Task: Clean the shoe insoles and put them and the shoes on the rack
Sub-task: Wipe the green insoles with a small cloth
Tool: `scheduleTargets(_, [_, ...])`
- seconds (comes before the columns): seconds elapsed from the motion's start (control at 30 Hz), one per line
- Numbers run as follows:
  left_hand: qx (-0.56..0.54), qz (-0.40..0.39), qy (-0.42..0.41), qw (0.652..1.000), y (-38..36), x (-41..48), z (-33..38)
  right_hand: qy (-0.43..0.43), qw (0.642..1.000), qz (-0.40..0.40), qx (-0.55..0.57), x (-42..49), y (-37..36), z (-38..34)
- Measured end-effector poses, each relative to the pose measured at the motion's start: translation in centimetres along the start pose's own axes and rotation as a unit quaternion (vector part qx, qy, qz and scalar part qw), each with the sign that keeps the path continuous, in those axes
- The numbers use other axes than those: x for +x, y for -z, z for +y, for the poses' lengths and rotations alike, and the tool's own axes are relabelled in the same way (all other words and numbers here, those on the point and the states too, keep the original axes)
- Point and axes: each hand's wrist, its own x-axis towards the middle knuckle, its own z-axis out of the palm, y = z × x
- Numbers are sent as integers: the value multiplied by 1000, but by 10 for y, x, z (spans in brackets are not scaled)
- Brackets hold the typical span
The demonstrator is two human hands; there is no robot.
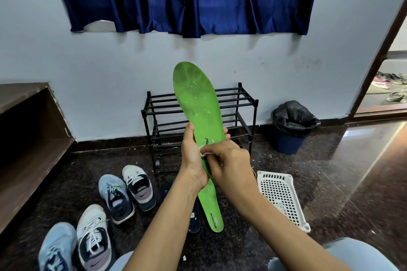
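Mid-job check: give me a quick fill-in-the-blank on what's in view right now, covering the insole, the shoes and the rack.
1. The left hand holds a ____ insole upright.
2. The right hand pinches a small ____ cloth against it.
3. ____ shoes lie on the floor, none on the rack.

Missing words: green; white; four.

Left hand [193,160] holds green insole [196,103] — right hand [229,160] presses white wipe [203,152] on it
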Motion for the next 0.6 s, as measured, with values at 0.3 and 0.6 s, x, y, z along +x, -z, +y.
scheduleTargets(0.3, [3, -8, -3, 1000, 0, 1, -2, -11, 999, 34, 20, 4, 0, -1])
scheduleTargets(0.6, [-2, 1, 1, 1000, -2, 0, -7, -20, 999, 41, 10, 14, 3, 1])
